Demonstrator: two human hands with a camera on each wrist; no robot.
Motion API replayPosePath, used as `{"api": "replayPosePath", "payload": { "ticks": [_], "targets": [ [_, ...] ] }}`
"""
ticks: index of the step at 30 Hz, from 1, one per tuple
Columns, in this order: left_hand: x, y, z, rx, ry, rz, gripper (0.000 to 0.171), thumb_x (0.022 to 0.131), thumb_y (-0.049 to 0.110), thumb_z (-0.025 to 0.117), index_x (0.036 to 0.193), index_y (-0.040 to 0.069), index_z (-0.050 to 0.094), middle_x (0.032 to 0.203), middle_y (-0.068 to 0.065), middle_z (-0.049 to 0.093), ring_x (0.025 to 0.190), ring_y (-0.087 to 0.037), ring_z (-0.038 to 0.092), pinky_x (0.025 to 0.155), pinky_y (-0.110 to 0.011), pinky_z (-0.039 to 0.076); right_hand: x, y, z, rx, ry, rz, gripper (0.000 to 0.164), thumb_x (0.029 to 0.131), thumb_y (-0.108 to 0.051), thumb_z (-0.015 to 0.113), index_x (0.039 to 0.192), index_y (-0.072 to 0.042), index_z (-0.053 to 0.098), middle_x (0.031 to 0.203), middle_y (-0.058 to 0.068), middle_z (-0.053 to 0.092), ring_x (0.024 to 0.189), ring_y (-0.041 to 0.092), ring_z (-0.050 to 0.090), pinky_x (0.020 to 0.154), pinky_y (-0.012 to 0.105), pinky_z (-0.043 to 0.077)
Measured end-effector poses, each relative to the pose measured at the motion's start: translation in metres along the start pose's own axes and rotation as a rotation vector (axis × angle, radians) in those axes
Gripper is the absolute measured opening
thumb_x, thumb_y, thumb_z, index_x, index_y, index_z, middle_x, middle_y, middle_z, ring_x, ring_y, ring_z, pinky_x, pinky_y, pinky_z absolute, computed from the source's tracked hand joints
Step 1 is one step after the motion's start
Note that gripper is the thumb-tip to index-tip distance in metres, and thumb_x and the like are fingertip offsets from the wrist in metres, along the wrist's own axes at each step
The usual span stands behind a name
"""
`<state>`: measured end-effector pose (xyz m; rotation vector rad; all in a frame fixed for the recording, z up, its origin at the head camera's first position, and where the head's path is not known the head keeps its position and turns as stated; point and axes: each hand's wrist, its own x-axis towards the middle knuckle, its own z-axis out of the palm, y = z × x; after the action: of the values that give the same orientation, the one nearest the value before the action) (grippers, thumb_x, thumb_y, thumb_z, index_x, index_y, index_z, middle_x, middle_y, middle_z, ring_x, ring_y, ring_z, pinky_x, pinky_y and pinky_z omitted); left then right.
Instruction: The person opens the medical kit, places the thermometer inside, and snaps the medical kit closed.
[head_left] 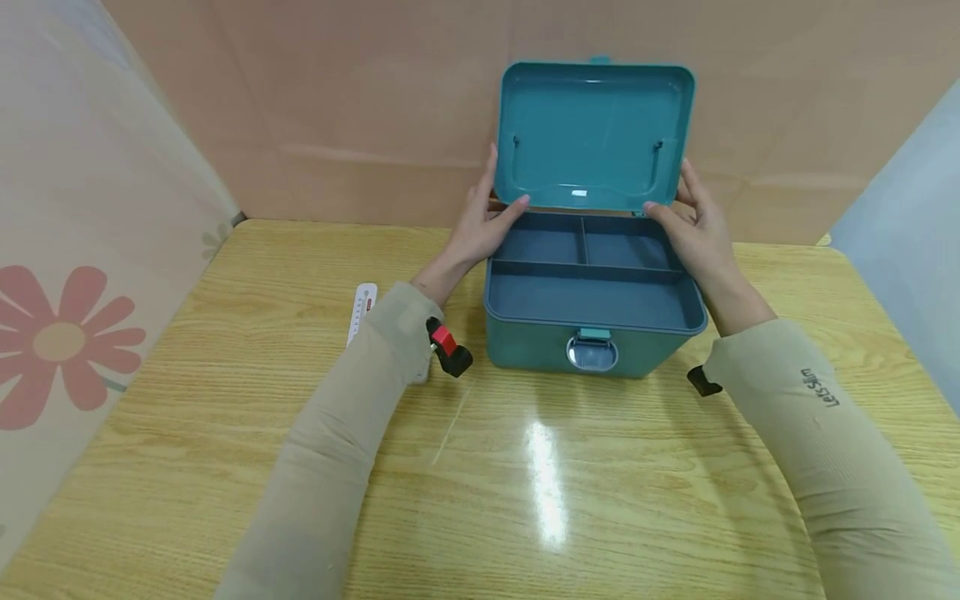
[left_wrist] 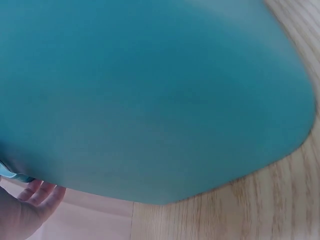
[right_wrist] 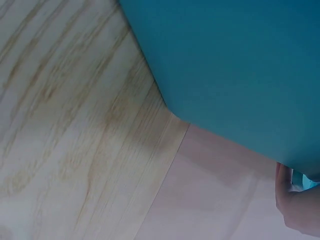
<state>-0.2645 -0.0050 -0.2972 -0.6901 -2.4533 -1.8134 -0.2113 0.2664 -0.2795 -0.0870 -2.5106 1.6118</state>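
Note:
A teal storage box (head_left: 577, 346) stands on the table with its lid (head_left: 596, 133) raised at the back. Inside sits a dark grey tray (head_left: 592, 296) split into three compartments, all bare. My left hand (head_left: 483, 221) holds the lid's lower left corner, thumb in front and fingers behind. At the lower right corner my right hand (head_left: 697, 225) grips the lid the same way. The box's wall (left_wrist: 165, 110) fills most of the left wrist view, with left fingers (left_wrist: 42, 195) at its far edge. In the right wrist view, the right hand (right_wrist: 302, 207) is at the box's back.
A white strip with scale marks (head_left: 363, 302) lies on the wooden table (head_left: 300, 283), partly hidden under the left sleeve. A clear-looking front latch (head_left: 592, 352) hangs on the box. A pinkish sheet (head_left: 360, 108) rises behind the table, and a flowered curtain (head_left: 60, 183) hangs at left.

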Motion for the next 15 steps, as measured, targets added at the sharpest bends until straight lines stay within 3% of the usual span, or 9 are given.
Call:
{"api": "replayPosePath", "payload": {
  "ticks": [8,15],
  "targets": [
    [-0.0019,-0.0005,-0.0009,0.015,0.006,-0.039,0.080,0.099,0.020,0.053,0.155,0.015,-0.003,0.130,-0.022,0.043,0.114,-0.030,0.054,0.098,-0.033,0.045,-0.0022,0.0009,0.0004,-0.064,0.005,-0.007,0.069,0.095,-0.035,0.055,0.150,-0.041,0.015,0.142,0.015,0.043,0.112,0.008,0.060,0.077,0.016,0.047],
    [-0.0025,-0.0010,-0.0013,0.027,-0.002,-0.097,0.081,0.098,0.021,0.055,0.155,0.017,-0.003,0.140,-0.021,0.038,0.113,-0.029,0.055,0.097,-0.034,0.045,-0.0031,0.0025,0.0017,-0.113,-0.004,0.022,0.068,0.095,-0.040,0.053,0.150,-0.041,0.014,0.143,0.017,0.042,0.122,0.022,0.057,0.087,0.027,0.049]
  ]
}}
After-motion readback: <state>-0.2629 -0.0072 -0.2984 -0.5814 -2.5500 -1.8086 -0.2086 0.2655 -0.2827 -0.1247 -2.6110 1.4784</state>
